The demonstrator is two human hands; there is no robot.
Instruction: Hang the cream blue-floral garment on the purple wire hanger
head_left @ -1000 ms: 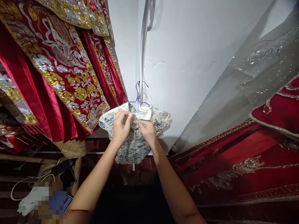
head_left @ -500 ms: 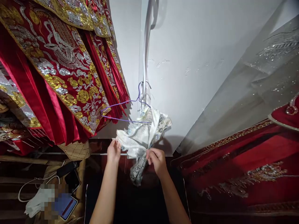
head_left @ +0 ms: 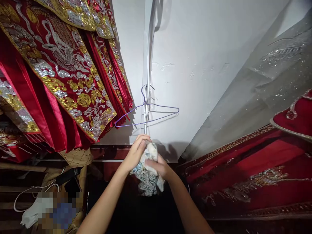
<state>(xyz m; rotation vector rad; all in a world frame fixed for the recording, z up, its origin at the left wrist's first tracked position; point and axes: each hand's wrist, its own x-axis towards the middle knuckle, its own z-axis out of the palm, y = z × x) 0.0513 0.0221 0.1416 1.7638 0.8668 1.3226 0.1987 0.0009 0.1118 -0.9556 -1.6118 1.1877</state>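
A bunched light cloth garment (head_left: 147, 178), white with blue and dark patterning, hangs from between my two hands. My left hand (head_left: 138, 149) is closed on its upper left side, with the fingertips near the top of the bundle. From the right, my right hand (head_left: 159, 166) grips the cloth with the thumb lying across its front; part of it is smeared by motion. Just above my hands, a bare purple wire hanger (head_left: 146, 123) hangs by its hook on a white strip (head_left: 148, 58) running down the wall.
Red embroidered garments with gold and silver sequins (head_left: 80, 81) hang at left. More red beaded fabric (head_left: 265, 162) and sheer sparkly material (head_left: 280, 74) fill the right side. At lower left, a bamboo seat (head_left: 83, 182) carries cables, a white bundle and a blurred-out area.
The cloth has come off the purple hanger and is now gathered lower, between my hands. My left hand has moved right and up, closer to my right hand.
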